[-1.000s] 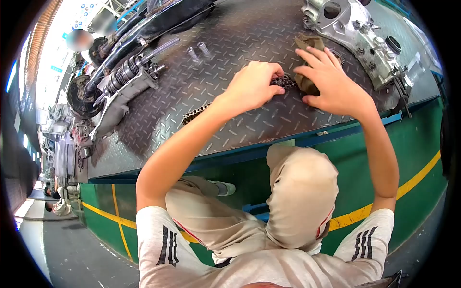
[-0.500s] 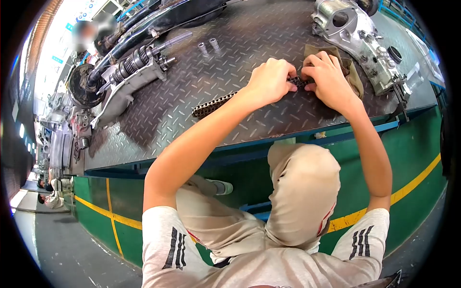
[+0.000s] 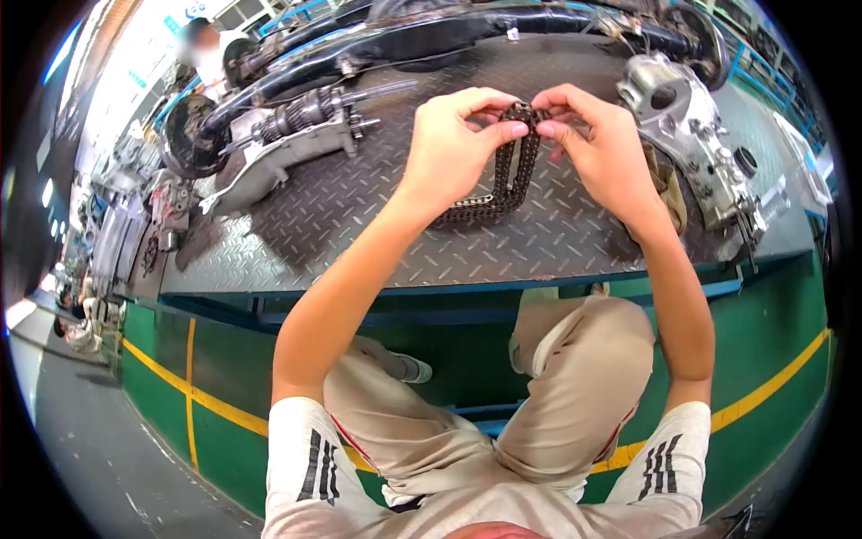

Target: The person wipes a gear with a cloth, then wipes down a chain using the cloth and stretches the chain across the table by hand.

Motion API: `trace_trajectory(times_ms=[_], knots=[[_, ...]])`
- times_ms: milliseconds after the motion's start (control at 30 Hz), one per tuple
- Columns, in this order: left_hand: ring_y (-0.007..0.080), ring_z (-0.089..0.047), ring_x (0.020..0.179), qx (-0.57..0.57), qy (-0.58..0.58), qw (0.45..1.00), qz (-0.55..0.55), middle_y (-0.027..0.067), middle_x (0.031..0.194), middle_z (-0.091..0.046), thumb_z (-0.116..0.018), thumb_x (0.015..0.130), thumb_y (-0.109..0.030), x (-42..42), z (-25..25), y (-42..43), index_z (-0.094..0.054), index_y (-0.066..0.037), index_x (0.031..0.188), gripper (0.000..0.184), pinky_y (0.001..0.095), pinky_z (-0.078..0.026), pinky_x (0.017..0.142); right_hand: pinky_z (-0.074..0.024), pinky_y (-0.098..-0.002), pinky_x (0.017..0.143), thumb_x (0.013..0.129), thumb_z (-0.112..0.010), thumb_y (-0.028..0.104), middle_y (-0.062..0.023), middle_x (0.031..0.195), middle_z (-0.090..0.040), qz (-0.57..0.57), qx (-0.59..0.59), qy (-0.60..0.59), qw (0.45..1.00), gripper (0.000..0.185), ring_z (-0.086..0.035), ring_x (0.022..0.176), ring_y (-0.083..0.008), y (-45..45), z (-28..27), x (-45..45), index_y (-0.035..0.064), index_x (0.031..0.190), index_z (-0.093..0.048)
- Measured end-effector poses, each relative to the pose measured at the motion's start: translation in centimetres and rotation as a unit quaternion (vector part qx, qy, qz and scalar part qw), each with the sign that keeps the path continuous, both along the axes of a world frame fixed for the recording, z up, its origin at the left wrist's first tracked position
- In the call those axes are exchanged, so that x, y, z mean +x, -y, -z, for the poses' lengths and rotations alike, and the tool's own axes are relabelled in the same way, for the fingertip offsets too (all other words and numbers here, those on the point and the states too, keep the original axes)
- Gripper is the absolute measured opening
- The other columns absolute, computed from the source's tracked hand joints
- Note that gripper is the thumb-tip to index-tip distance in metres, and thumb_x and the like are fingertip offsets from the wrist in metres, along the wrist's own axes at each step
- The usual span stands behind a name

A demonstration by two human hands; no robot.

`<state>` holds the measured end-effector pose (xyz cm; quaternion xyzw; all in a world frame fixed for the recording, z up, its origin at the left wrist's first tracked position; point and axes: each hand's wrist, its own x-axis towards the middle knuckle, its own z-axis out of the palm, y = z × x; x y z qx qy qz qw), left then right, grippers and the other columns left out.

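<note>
A dark metal roller chain [image 3: 523, 175] hangs in a loop between my hands, its lower end bending left to rest on the steel tabletop. My left hand [image 3: 456, 135] pinches the top of the chain between thumb and fingers from the left. From the other side, my right hand [image 3: 593, 144] grips the same upper end, its thumb pressed near the left one. Both hands are raised over the table [image 3: 359, 229]. Part of the chain's lower run is hidden behind my left wrist and forearm.
A gear shaft [image 3: 301, 117] lies in an open metal housing [image 3: 278, 162] at the left. On the right stands a cast metal gearcase [image 3: 696, 135], with a brown cloth [image 3: 669, 193] beside it. A long black axle [image 3: 404, 54] spans the back. A person [image 3: 211, 58] is beyond it.
My hands have lifted the chain's end off the table, so it now hangs from them; both have moved slightly left in view. The view has shifted, showing more of the axle.
</note>
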<state>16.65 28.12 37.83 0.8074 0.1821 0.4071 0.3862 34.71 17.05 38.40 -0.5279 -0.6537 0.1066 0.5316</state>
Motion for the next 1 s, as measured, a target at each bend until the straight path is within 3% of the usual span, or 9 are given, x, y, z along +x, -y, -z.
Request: trace_trajectory(times_ms=[267,300,367,500,567,600,800,900,1000], knots=[[0.0127,-0.076,0.089,-0.018,0.087,0.996,-0.019,0.0082,0.100,-0.079,-0.085,0.092,-0.006,-7.1,-8.6,-0.6,-0.077,0.003,0.120,0.030,0.0285,-0.067,0.078,-0.0546,-0.0315,0.070,0.094,-0.074,0.002,-0.0115,0.088,-0.074,-0.036,0.221,0.121,0.967,0.015,-0.069,0.074,-0.0174,-4.1,-8.3,-6.1,0.0007,0.109,-0.077],[0.0125,-0.076,0.089,-0.022,0.090,0.995,-0.035,0.0083,0.100,-0.079,-0.085,0.092,-0.007,-7.7,-9.6,-0.4,-0.077,0.003,0.121,0.031,0.0285,-0.067,0.078,-0.0560,-0.0330,0.079,0.097,-0.075,0.008,-0.0088,0.100,-0.076,-0.048,0.184,0.145,0.971,0.023,-0.073,0.090,-0.0178,-4.3,-9.5,-6.1,0.0021,0.118,-0.075],[0.0127,-0.076,0.088,0.011,0.089,0.995,-0.041,0.0079,0.100,-0.080,-0.086,0.092,-0.008,-8.9,-11.1,-0.7,-0.077,0.002,0.123,0.033,0.0283,-0.066,0.076,-0.0579,-0.0327,0.081,0.097,-0.072,0.000,-0.0134,0.092,-0.075,-0.090,0.132,0.042,0.986,0.008,-0.072,0.082,-0.0207,-2.4,-12.7,-8.9,-0.0060,0.103,-0.072],[0.0123,-0.076,0.091,0.048,0.138,0.987,-0.062,0.0071,0.104,-0.081,-0.087,0.091,-0.011,-10.4,-12.4,-2.5,-0.080,-0.001,0.120,0.032,0.0277,-0.064,0.078,-0.0602,-0.0336,0.086,0.095,-0.072,-0.003,-0.0124,0.099,-0.078,-0.075,0.127,0.118,0.982,0.020,-0.073,0.091,-0.0182,-2.9,-15.7,-10.1,-0.0048,0.115,-0.073],[0.0135,-0.072,0.102,-0.025,0.084,0.994,-0.067,0.0096,0.118,-0.078,-0.077,0.099,-0.010,-10.3,-13.6,-0.8,-0.071,0.002,0.135,0.038,0.0282,-0.059,0.088,-0.0597,-0.0331,0.087,0.095,-0.071,-0.003,-0.0118,0.097,-0.077,0.010,0.189,0.144,0.971,0.017,-0.073,0.091,-0.0180,-2.0,-15.5,-12.0,-0.0050,0.111,-0.074],[0.0114,-0.072,0.093,-0.030,0.156,0.987,0.004,0.0070,0.107,-0.081,-0.080,0.097,-0.008,-10.1,-13.4,-0.6,-0.078,0.002,0.127,0.031,0.0263,-0.058,0.088,-0.0595,-0.0326,0.087,0.095,-0.071,-0.003,-0.0115,0.096,-0.077,-0.009,0.143,0.135,0.980,0.015,-0.073,0.091,-0.0177,-2.0,-16.4,-11.4,-0.0050,0.109,-0.074],[0.0091,-0.072,0.093,-0.009,0.132,0.991,-0.030,0.0071,0.107,-0.081,-0.079,0.097,-0.008,-9.3,-13.8,-0.6,-0.076,0.002,0.129,0.033,0.0258,-0.059,0.085,-0.0573,-0.0291,0.078,0.097,-0.068,-0.002,-0.0081,0.092,-0.074,0.057,0.160,0.179,0.969,0.009,-0.068,0.081,-0.0132,-0.4,-17.5,-13.4,-0.0039,0.104,-0.075],[0.0081,-0.072,0.090,0.003,0.131,0.990,-0.047,0.0066,0.105,-0.082,-0.079,0.097,-0.007,-9.5,-13.8,-0.1,-0.076,0.002,0.130,0.034,0.0256,-0.059,0.084,-0.0564,-0.0265,0.071,0.098,-0.067,-0.003,-0.0076,0.091,-0.073,0.022,0.064,0.116,0.991,0.009,-0.065,0.077,-0.0112,0.2,-18.0,-13.8,-0.0034,0.104,-0.073],[0.0084,-0.073,0.084,0.034,0.084,0.995,-0.037,0.0073,0.101,-0.082,-0.077,0.097,-0.004,-10.2,-14.1,1.2,-0.077,0.003,0.127,0.031,0.0258,-0.059,0.079,-0.0564,-0.0258,0.068,0.097,-0.066,-0.004,-0.0073,0.090,-0.072,0.073,0.136,0.133,0.979,0.007,-0.065,0.075,-0.0098,-1.1,-15.9,-13.7,-0.0035,0.102,-0.072]])
